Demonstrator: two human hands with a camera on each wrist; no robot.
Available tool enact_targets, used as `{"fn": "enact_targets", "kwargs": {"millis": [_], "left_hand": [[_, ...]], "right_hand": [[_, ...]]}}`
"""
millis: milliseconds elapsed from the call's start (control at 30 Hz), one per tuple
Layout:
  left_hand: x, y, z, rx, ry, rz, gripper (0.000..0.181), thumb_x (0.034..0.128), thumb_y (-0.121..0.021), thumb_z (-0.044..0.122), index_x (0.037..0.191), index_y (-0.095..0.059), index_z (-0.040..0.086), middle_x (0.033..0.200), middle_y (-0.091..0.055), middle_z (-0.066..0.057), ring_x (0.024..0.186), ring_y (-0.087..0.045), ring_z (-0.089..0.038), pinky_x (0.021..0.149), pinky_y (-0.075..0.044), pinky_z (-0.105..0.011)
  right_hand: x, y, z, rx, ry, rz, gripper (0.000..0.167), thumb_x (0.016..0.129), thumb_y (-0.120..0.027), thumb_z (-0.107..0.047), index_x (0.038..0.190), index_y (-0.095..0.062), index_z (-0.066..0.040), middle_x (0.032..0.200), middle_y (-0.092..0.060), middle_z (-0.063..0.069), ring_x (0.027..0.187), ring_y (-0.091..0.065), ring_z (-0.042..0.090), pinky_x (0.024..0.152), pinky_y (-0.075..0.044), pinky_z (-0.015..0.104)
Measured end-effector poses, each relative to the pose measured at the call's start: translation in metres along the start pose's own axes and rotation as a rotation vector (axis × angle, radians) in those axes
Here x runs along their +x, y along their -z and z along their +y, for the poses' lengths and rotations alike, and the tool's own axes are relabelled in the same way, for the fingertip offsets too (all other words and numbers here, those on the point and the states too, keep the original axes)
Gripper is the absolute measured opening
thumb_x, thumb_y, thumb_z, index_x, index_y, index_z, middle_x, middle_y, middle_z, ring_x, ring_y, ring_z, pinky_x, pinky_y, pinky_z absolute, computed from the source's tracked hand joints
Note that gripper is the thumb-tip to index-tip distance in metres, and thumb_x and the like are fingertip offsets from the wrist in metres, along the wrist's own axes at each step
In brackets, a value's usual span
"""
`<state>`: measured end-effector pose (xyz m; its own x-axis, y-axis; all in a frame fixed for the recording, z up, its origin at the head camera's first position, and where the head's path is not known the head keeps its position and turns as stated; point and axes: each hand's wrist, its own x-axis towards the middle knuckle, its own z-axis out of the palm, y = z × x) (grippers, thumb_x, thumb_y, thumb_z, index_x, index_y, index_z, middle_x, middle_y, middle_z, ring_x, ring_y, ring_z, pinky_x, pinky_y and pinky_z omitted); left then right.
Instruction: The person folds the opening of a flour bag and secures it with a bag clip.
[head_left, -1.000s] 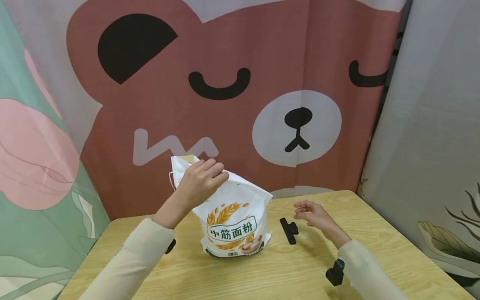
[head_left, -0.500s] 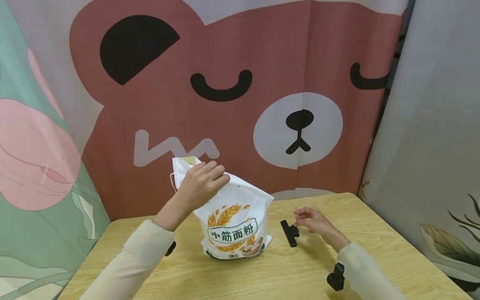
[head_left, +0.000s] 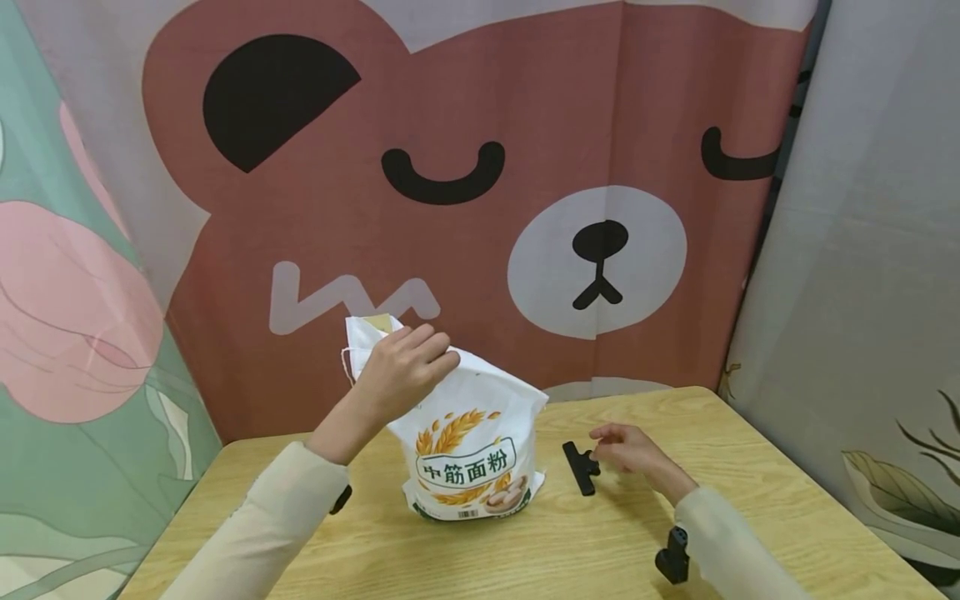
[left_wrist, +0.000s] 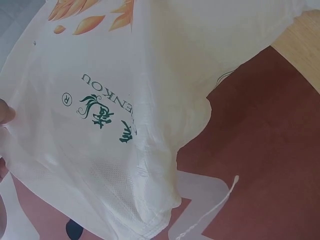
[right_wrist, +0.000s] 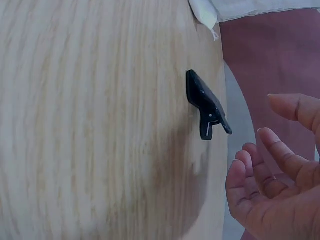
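A white flour bag with orange wheat ears and green lettering stands on the table, its top leaning left. My left hand grips the folded top edge, fingers curled over it. The left wrist view shows the bag's printed side close up, with only fingertips at the left edge. A black clip lies on the wood to the right of the bag. Beside it hovers my right hand. In the right wrist view this hand has loosely bent fingers, apart from the clip, with nothing held.
The wooden table ends at a curtain with a bear print behind the bag. A grey curtain hangs on the right. Black wrist devices are worn at both sleeves. A loose string hangs from the bag's top left.
My right hand has lowered slightly and its fingers have come closer to the black clip. My left hand stays in place on the bag's top. The head view has shifted slightly.
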<state>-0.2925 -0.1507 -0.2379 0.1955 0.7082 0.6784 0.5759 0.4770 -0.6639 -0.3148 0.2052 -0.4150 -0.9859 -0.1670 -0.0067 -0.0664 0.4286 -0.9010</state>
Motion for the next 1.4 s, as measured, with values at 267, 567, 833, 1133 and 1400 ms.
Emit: {"fn": "enact_targets", "kwargs": {"millis": [267, 567, 833, 1133, 1400], "left_hand": [[-0.002, 0.002, -0.001, 0.004, 0.000, -0.008, 0.033, 0.0966, -0.036, -0.007, 0.075, -0.058, 0.007, 0.078, -0.052, -0.005, 0.064, -0.049, -0.020, 0.050, -0.036, -0.028], [-0.004, 0.002, -0.001, 0.009, -0.006, -0.007, 0.034, 0.0966, -0.035, -0.007, 0.076, -0.059, 0.007, 0.077, -0.052, -0.005, 0.063, -0.048, -0.019, 0.050, -0.036, -0.026], [-0.004, 0.002, -0.001, 0.003, -0.014, 0.007, 0.034, 0.0968, -0.036, -0.006, 0.076, -0.059, 0.007, 0.077, -0.053, -0.004, 0.063, -0.047, -0.019, 0.049, -0.036, -0.026], [-0.005, 0.000, -0.002, -0.002, -0.016, 0.019, 0.035, 0.0967, -0.035, -0.006, 0.076, -0.059, 0.007, 0.077, -0.052, -0.004, 0.062, -0.047, -0.019, 0.049, -0.037, -0.025], [-0.005, 0.001, 0.000, -0.008, -0.004, -0.004, 0.034, 0.0960, -0.036, -0.007, 0.075, -0.059, 0.007, 0.077, -0.052, -0.005, 0.062, -0.046, -0.019, 0.050, -0.036, -0.025]], "right_hand": [[0.000, -0.009, 0.005, 0.008, -0.034, 0.010, 0.039, 0.088, -0.063, -0.005, 0.123, -0.054, 0.007, 0.097, -0.058, 0.010, 0.059, -0.039, 0.018, 0.052, -0.034, 0.030], [0.003, -0.010, 0.009, 0.014, -0.058, 0.025, 0.042, 0.089, -0.062, -0.007, 0.128, -0.052, 0.005, 0.106, -0.060, 0.014, 0.049, -0.026, 0.013, 0.050, -0.032, 0.029], [0.003, -0.012, 0.013, 0.052, -0.042, 0.016, 0.042, 0.090, -0.062, -0.005, 0.128, -0.051, 0.007, 0.102, -0.060, 0.014, 0.056, -0.037, 0.016, 0.051, -0.036, 0.028], [0.007, -0.015, 0.015, 0.040, -0.060, 0.054, 0.040, 0.091, -0.059, -0.006, 0.129, -0.052, 0.005, 0.103, -0.059, 0.014, 0.073, -0.048, 0.023, 0.057, -0.044, 0.033], [0.008, -0.016, 0.015, 0.008, -0.092, 0.074, 0.043, 0.090, -0.058, -0.004, 0.130, -0.050, 0.009, 0.104, -0.059, 0.016, 0.060, -0.040, 0.017, 0.057, -0.044, 0.034]]}}
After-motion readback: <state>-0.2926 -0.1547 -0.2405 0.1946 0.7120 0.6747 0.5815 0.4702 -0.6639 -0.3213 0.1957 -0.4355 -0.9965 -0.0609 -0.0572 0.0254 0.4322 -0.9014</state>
